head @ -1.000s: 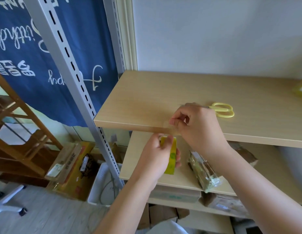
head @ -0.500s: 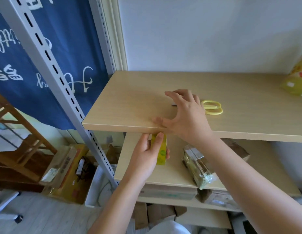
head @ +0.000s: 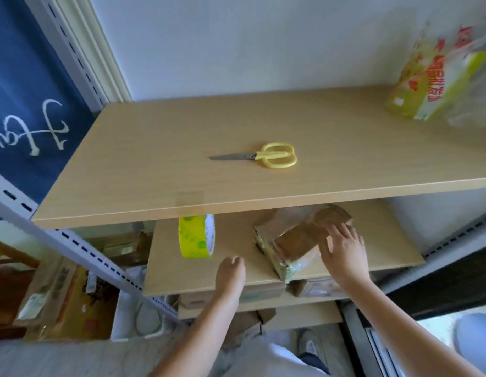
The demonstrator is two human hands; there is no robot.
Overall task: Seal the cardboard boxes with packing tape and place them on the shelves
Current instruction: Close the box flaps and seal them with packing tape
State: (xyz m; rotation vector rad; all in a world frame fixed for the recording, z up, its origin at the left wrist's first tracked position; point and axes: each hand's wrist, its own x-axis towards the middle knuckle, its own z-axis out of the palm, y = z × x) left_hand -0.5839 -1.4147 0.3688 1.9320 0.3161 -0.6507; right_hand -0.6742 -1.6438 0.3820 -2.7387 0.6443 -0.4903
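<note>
Yellow-green packing tape roll [head: 196, 236] now hanging free just under the front lip of the upper shelf board [head: 154, 159], tethered by a clear strip stuck over that edge; half a second ago gripped in the left hand at the same spot, with the right hand flat on the board above it. Left hand [head: 231, 270] now dropped away below and right of the roll, fingers loosely curled, holding nothing. Right hand [head: 342, 251] gone from the board top to the middle shelf [head: 236, 278], well right of the roll, fingers spread and laid on the near end of a tape-wrapped cardboard box [head: 296, 238]; touching, not yet a closed grip as far as visible. Box lying askew on that shelf, right of the roll, one corner at the front edge.

Likely meaning: tape parked for later, both hands freed, attention turned to the box, either for a check of its seal or for a move onto a shelf. Yellow-handled scissors [head: 266, 157] untouched on the board above the roll, fully exposed now rather than half hidden behind the right hand. Printed plastic bag [head: 440, 85] far right of the roll, more in view than before.
</note>
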